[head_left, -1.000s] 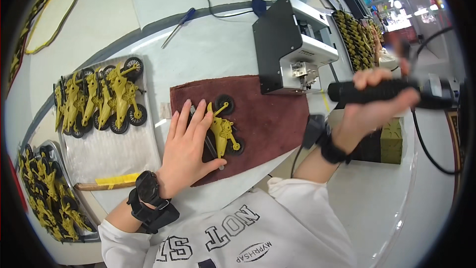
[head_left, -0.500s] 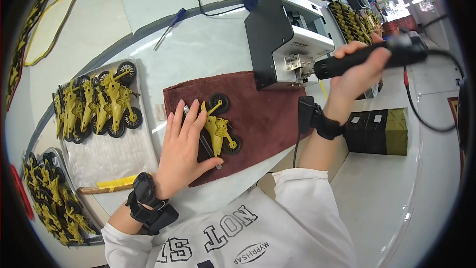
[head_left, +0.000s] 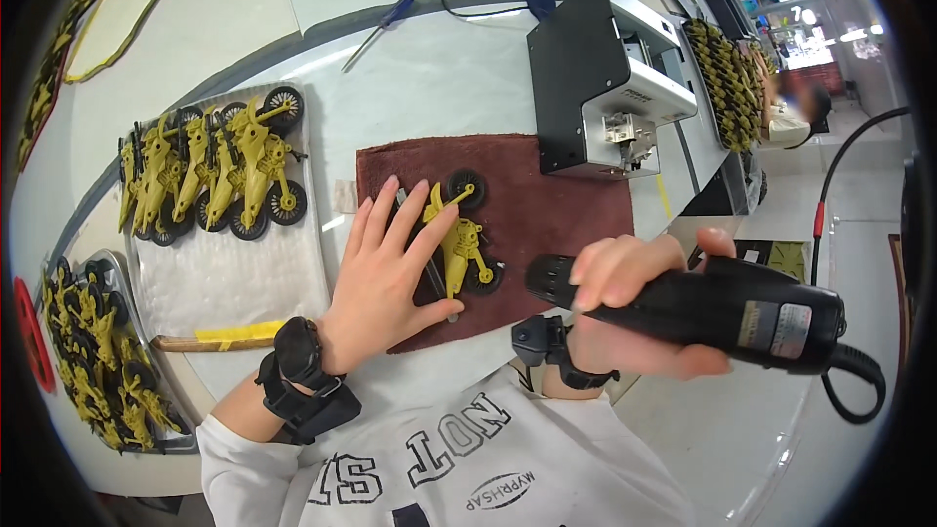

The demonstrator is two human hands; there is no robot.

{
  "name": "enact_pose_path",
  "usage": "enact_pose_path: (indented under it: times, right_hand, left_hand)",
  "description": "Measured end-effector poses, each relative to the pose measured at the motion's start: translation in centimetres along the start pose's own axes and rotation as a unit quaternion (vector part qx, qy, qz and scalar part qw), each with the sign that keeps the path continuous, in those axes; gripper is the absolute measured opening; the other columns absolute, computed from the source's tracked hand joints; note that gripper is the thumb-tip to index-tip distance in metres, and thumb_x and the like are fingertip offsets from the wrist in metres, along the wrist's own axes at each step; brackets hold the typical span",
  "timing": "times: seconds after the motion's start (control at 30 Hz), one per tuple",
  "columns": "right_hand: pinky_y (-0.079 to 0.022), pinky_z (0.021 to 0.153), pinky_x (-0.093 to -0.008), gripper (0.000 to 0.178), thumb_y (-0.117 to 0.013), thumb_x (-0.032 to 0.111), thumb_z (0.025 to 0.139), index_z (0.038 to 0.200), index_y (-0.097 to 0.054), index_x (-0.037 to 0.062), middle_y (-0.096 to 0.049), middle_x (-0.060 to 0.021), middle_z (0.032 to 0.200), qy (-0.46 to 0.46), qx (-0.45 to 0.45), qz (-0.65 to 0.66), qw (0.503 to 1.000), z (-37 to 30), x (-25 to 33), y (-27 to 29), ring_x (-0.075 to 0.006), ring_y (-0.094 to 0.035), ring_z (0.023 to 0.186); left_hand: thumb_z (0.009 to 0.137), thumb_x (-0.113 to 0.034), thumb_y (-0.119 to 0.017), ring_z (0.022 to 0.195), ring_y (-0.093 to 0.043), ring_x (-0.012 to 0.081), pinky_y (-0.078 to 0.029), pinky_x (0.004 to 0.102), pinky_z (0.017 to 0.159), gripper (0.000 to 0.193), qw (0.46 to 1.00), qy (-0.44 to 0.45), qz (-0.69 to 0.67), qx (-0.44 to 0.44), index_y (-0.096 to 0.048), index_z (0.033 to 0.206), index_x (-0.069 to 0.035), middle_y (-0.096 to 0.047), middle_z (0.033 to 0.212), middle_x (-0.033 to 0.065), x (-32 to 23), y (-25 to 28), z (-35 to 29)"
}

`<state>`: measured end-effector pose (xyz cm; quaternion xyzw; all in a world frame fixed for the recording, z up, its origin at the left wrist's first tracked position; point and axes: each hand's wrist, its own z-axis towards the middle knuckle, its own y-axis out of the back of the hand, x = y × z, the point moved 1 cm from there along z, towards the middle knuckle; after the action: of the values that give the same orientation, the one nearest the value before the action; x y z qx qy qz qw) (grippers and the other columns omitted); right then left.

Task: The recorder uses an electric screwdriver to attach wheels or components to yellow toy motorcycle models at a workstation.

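Note:
My left hand (head_left: pixel 384 271) lies spread on the maroon cloth (head_left: pixel 547 210), its fingertips and thumb at the left side of a yellow toy motorcycle (head_left: pixel 459 246) with black wheels. Under this hand runs a narrow metal bar (head_left: pixel 434 276), partly covered by the fingers. Wrapped around a black corded electric screwdriver (head_left: pixel 698 310), my right hand (head_left: pixel 625 270) is to the right of the motorcycle, apart from it. The tool's front end points left toward the toy; no bit can be made out.
Beyond the cloth stands a black-and-white screw feeder (head_left: pixel 581 88). A white padded tray (head_left: pixel 234 288) at left carries several yellow motorcycles; another tray (head_left: pixel 181 444) nearer me holds a heap more. A hand screwdriver (head_left: pixel 379 31) lies farther back. The power cord (head_left: pixel 828 176) hangs at right.
My right hand has brought the electric screwdriver from the screw feeder's front toward me, near the motorcycle. My left hand stays on the toy. The view has shifted slightly.

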<state>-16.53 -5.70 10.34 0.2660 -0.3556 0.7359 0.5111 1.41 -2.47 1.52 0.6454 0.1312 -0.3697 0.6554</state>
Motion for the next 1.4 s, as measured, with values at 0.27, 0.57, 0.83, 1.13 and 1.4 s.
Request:
enact_pose_path:
  times: [0.27,0.57,0.83,1.13,1.4]
  right_hand:
    - [-0.049,0.058,-0.0339,0.097,-0.062,0.064,0.074,0.133,-0.022,-0.0011,-0.058,-0.0159,0.08,-0.013,0.067,0.079,0.995,1.1,-3.4,-0.9,-0.0245,-0.058,0.062]
    - [-0.047,0.048,-0.0326,0.085,-0.05,0.072,0.078,0.126,-0.03,0.0052,-0.055,-0.0096,0.07,-0.083,0.022,-0.054,0.995,0.8,-5.5,-0.9,-0.0203,-0.054,0.048]
    - [-0.046,0.048,-0.0301,0.083,-0.059,0.07,0.072,0.122,-0.034,0.0082,-0.057,-0.0094,0.074,-0.111,0.058,-0.02,0.992,0.7,-6.2,0.0,-0.0195,-0.055,0.049]
    - [-0.047,0.046,-0.0338,0.088,-0.033,0.074,0.083,0.127,-0.033,-0.0026,-0.055,-0.0141,0.063,0.076,-0.038,-0.102,0.991,3.1,-1.8,2.1,-0.0238,-0.053,0.045]
    - [-0.043,0.047,-0.0298,0.066,-0.049,0.064,0.085,0.114,-0.044,0.0054,-0.05,-0.0071,0.064,0.077,-0.186,-0.251,0.947,12.4,-0.7,8.7,-0.016,-0.048,0.05]
  left_hand:
    - [0.059,-0.038,-0.08,0.135,-0.022,0.0412,-0.021,0.0545,0.108,0.091,1.0,0.0,0.004,0.0,-0.04,0.137,-0.013,-0.031,0.144,0.0154,0.2,-0.1,-0.3]
    - [0.06,-0.037,-0.08,0.135,-0.021,0.041,-0.019,0.0547,0.109,0.092,1.0,0.005,-0.019,0.008,-0.039,0.137,-0.011,-0.029,0.147,0.0149,0.3,-0.2,0.1]
    - [0.063,-0.039,-0.077,0.136,-0.026,0.0333,-0.021,0.0502,0.11,0.092,0.998,-0.026,0.031,0.047,-0.037,0.137,-0.003,-0.028,0.148,0.0122,-0.2,0.3,0.7]
    - [0.063,-0.039,-0.078,0.134,-0.028,0.0338,-0.022,0.0511,0.108,0.09,0.998,-0.013,0.037,0.049,-0.038,0.137,-0.006,-0.027,0.148,0.0123,-0.2,0.5,0.5]
    - [0.065,-0.038,-0.078,0.135,-0.027,0.036,-0.021,0.0524,0.108,0.091,0.998,-0.03,0.041,0.047,-0.035,0.137,-0.004,-0.025,0.149,0.0147,-0.4,0.0,0.6]
